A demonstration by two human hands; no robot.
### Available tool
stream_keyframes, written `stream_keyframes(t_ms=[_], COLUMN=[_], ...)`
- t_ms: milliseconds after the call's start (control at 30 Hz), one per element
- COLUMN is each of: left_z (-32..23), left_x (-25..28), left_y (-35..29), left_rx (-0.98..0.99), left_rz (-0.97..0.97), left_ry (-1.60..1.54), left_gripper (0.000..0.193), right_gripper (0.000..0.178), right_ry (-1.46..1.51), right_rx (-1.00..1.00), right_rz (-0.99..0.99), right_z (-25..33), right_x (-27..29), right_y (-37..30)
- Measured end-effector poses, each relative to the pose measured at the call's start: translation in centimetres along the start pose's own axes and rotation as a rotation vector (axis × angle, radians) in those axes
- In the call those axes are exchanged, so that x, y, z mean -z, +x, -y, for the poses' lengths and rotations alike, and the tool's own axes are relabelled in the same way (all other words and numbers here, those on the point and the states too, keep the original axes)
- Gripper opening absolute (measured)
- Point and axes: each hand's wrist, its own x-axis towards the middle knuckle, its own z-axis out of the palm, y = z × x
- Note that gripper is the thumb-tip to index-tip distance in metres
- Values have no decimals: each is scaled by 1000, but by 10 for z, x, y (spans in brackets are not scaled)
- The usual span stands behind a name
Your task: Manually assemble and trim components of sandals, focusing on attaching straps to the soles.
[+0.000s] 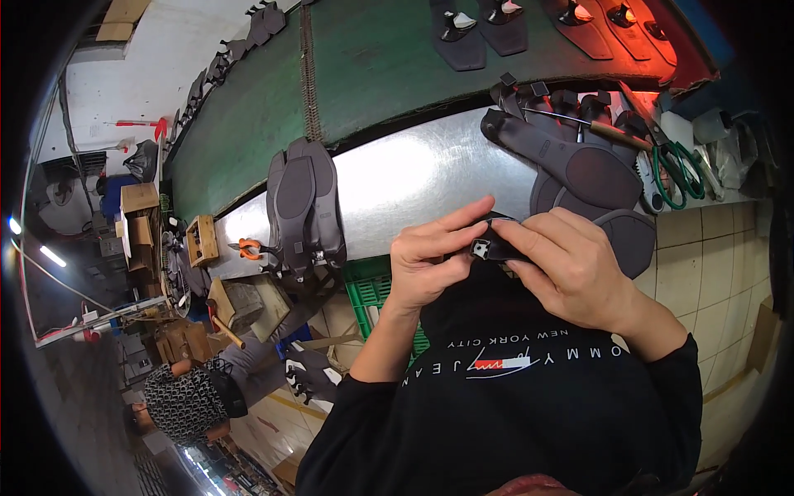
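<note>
Two hands hold one small dark shoe piece (496,246) close to the body: the left hand (430,260) and the right hand (566,264) both pinch it with curled fingers. Past them lies the shiny metal table (405,178). Two smooth dark shoe soles (302,207) hang over its near edge. More soles (579,165) pile up at its right end, beside one pair of green-handled scissors (678,169).

Steel bench (413,178): grey shoe soles (302,207), sole pile (579,165), green scissors (674,174), orange pliers (248,246).
</note>
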Motion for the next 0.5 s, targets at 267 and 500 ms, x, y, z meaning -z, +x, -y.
stream_keyframes(t_ms=[267,500], left_z=[-3,-5], left_x=[-16,-24], left_y=[-3,-2], left_rx=[300,354], left_rz=[-102,-171], left_ry=[-233,-206], left_gripper=[46,49], right_gripper=[32,19], right_ry=[181,94], right_rx=[-159,-90], right_rz=[23,-44], right_z=[-17,-17], right_x=[-8,-17], right_y=[-4,-7])
